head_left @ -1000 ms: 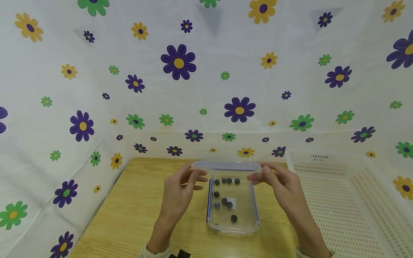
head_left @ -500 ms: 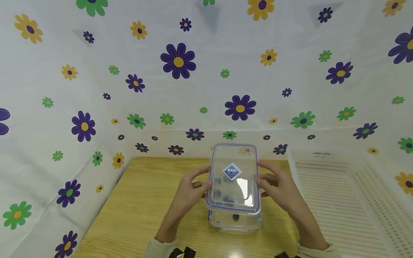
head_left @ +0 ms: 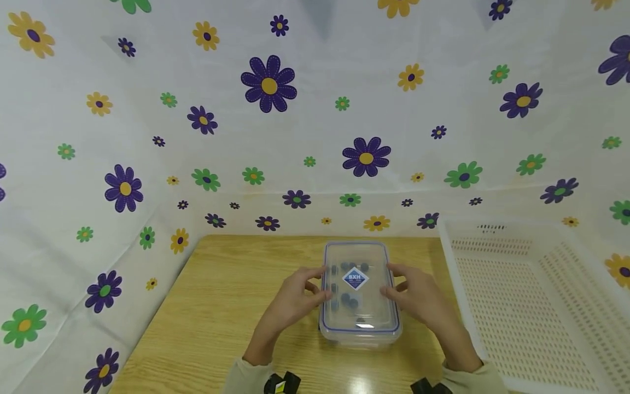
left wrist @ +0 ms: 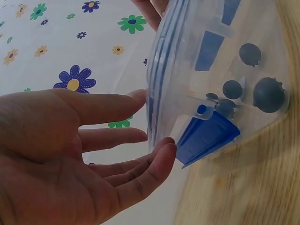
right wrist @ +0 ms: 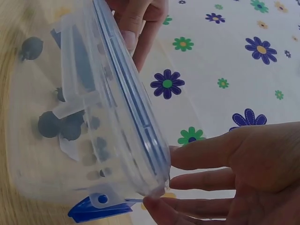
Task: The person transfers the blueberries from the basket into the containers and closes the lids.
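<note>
A clear plastic food container (head_left: 361, 343) stands on the table with several blueberries (left wrist: 269, 95) inside. Its clear lid (head_left: 364, 306), with a blue seal and a BXH sticker (head_left: 355, 278), lies on top. My left hand (head_left: 294, 300) holds the lid's left edge, thumb on top and fingers along the side. On the opposite edge, my right hand (head_left: 418, 293) grips the lid the same way. One blue latch (left wrist: 208, 136) hangs outward below the left hand's fingers. Another blue latch (right wrist: 101, 208) sticks out near the right hand's fingertips.
A white perforated plastic basket (head_left: 517, 306) stands to the right of the container. Wood-grain table surface (head_left: 211, 306) extends to the left. A white flower-printed cloth (head_left: 305, 126) hangs behind and at the sides.
The lid was held up edge-on, then tilted flat above the container, and is now lowered onto its rim. Both hands came down and toward me with it.
</note>
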Tool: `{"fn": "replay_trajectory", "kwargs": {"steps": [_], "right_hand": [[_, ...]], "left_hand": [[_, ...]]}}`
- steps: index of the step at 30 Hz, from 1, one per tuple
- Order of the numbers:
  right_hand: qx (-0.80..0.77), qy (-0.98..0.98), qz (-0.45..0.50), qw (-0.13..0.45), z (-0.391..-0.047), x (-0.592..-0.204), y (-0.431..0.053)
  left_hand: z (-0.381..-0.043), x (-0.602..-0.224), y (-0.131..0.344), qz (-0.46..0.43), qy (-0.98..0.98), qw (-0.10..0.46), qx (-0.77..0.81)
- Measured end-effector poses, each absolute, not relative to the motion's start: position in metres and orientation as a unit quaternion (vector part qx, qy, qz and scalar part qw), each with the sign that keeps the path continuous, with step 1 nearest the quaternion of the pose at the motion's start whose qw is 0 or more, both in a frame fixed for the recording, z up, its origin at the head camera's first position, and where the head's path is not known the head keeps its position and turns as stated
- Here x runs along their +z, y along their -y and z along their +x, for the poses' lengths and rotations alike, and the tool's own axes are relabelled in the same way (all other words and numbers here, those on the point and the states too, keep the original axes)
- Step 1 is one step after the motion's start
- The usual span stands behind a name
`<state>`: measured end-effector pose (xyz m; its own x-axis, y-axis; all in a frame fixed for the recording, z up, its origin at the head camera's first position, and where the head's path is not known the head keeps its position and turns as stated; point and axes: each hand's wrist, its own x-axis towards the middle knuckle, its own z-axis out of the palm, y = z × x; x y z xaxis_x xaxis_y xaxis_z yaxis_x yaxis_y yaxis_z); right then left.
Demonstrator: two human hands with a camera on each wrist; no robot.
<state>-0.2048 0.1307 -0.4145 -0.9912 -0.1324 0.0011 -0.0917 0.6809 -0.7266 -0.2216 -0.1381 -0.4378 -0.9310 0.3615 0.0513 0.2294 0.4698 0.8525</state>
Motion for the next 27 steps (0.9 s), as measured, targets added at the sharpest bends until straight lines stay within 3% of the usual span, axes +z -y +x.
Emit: {"fn": "replay_trajectory", "kwargs": {"steps": [11, 17, 20, 22, 27], "right_hand": [[-0.366, -0.928, -0.054, 0.045, -0.205, -0.419, -0.122], [-0.435, -0.896, -0.065, 0.063, -0.202, -0.422, -0.119], [-0.434, -0.896, -0.081, 0.048, -0.202, -0.424, -0.119], [-0.416, -0.904, -0.089, 0.03, -0.204, -0.428, -0.119], [-0.436, -0.894, -0.074, 0.065, -0.21, -0.442, -0.121]], "left_hand": [[-0.22, -0.44, 0.14, 0.148, -0.84, 0.113, 0.509], [-0.225, -0.445, 0.146, 0.141, -0.833, 0.116, 0.522], [-0.23, -0.452, 0.149, 0.14, -0.816, 0.123, 0.547], [-0.233, -0.458, 0.151, 0.138, -0.798, 0.136, 0.571], [-0.241, -0.475, 0.156, 0.14, -0.727, 0.19, 0.645]]}}
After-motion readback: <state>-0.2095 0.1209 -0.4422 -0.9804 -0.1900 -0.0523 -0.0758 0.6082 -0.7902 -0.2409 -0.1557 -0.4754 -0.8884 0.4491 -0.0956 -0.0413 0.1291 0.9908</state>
